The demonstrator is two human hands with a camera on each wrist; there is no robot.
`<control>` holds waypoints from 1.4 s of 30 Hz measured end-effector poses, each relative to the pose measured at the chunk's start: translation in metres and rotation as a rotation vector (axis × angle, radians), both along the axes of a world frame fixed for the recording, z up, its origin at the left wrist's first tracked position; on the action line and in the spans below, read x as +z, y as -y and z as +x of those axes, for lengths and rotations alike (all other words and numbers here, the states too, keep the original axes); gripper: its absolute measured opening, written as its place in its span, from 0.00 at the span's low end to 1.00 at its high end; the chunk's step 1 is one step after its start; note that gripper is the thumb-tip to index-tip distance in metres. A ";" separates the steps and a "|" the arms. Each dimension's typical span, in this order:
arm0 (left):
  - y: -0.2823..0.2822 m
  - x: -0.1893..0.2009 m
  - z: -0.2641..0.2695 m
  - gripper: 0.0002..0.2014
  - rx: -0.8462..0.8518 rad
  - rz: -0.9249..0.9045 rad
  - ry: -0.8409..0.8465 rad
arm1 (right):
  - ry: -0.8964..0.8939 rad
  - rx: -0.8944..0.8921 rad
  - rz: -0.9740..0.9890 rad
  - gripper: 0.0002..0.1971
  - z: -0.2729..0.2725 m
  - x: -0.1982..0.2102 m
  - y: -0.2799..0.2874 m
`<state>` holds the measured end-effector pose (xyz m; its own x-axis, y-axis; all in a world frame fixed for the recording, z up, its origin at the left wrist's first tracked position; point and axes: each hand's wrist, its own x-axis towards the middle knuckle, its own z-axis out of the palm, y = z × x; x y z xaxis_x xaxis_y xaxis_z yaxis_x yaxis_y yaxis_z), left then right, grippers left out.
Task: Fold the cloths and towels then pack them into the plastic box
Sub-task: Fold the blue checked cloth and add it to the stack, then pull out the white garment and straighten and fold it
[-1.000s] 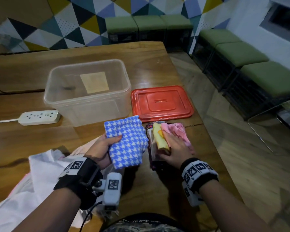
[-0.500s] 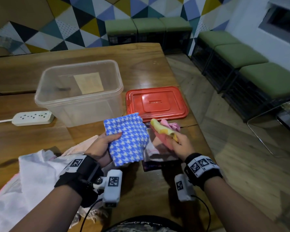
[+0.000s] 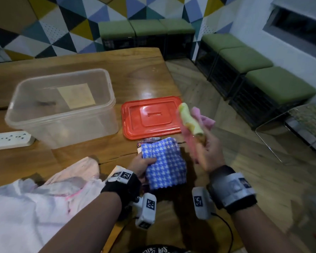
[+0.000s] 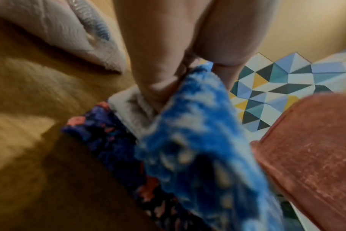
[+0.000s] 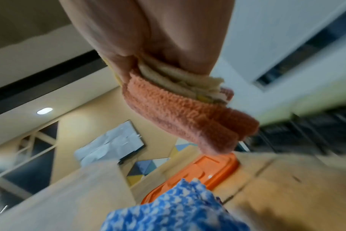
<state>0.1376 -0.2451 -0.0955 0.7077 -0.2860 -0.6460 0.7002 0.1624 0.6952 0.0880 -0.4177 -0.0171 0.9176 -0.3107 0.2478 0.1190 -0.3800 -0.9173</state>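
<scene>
The right hand was held up at the right of the frame, its fingers clamped on two folded cloths, one pink cloth and one yellow cloth. The left hand was kept low at the middle, its thumb pinching one blue checked cloth above a dark flowered cloth. One clear plastic box and one red lid were set on the bench, upper left.

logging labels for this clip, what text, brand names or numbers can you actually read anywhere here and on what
No text reads clearly in any view.
Square coded markers on the left wrist band: patterns, not words.
Same kind of marker on the right wrist camera: no words.
Pale label inside the plastic box: too faint to read.
White lettering on dark cloth at the bottom edge: cut off and blurred.
Raised mark on the red lid: unreadable.
</scene>
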 end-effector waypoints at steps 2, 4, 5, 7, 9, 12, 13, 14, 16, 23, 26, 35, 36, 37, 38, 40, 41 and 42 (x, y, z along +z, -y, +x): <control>-0.001 -0.002 0.002 0.12 0.021 -0.044 -0.035 | 0.069 0.100 -0.311 0.27 0.000 -0.001 -0.016; -0.004 -0.001 0.005 0.19 0.070 -0.093 -0.098 | -0.067 0.271 -0.595 0.28 -0.001 -0.019 -0.041; -0.005 -0.001 0.006 0.24 0.094 -0.102 -0.112 | -0.175 0.353 -0.737 0.28 -0.004 -0.029 -0.053; -0.008 -0.001 0.009 0.33 0.094 -0.115 -0.111 | -0.416 0.427 -0.948 0.31 -0.009 -0.051 -0.069; -0.007 0.004 0.011 0.36 0.058 -0.072 -0.081 | -0.456 0.416 -1.030 0.36 -0.011 -0.063 -0.071; -0.002 0.018 0.009 0.28 -0.051 0.057 0.034 | -0.435 0.482 -0.991 0.44 -0.009 -0.066 -0.064; -0.002 0.022 0.008 0.23 -0.070 0.101 0.104 | -0.451 0.490 -0.993 0.47 -0.008 -0.069 -0.064; -0.005 0.024 0.006 0.20 -0.072 0.144 0.166 | -0.459 0.492 -1.026 0.49 -0.007 -0.070 -0.064; -0.013 0.030 -0.004 0.19 -0.080 0.174 0.230 | -0.496 0.495 -1.069 0.50 -0.004 -0.074 -0.068; -0.078 0.056 -0.023 0.06 0.016 0.230 0.294 | -0.521 0.457 -1.066 0.52 -0.003 -0.073 -0.075; -0.113 0.065 -0.030 0.05 0.062 0.243 0.311 | -0.539 0.438 -1.015 0.48 -0.001 -0.064 -0.077; -0.198 0.079 -0.050 0.04 0.081 0.410 0.369 | -0.118 0.309 -0.825 0.34 -0.018 -0.039 -0.135; -0.205 0.079 -0.052 0.04 0.065 0.437 0.380 | -0.119 0.385 -0.790 0.29 -0.019 -0.040 -0.147; -0.212 0.081 -0.054 0.03 0.042 0.467 0.392 | -0.171 0.497 -0.741 0.25 -0.021 -0.039 -0.158; -0.218 0.081 -0.056 0.04 0.017 0.497 0.411 | -0.255 0.623 -0.699 0.22 -0.024 -0.037 -0.168; -0.229 0.080 -0.063 0.06 -0.053 0.561 0.453 | -0.354 0.826 -0.696 0.20 -0.034 -0.040 -0.187; -0.230 0.080 -0.066 0.06 -0.104 0.587 0.469 | -0.333 0.865 -0.730 0.22 -0.039 -0.042 -0.194; -0.234 0.076 -0.071 0.06 -0.155 0.600 0.477 | -0.309 0.875 -0.769 0.25 -0.044 -0.047 -0.203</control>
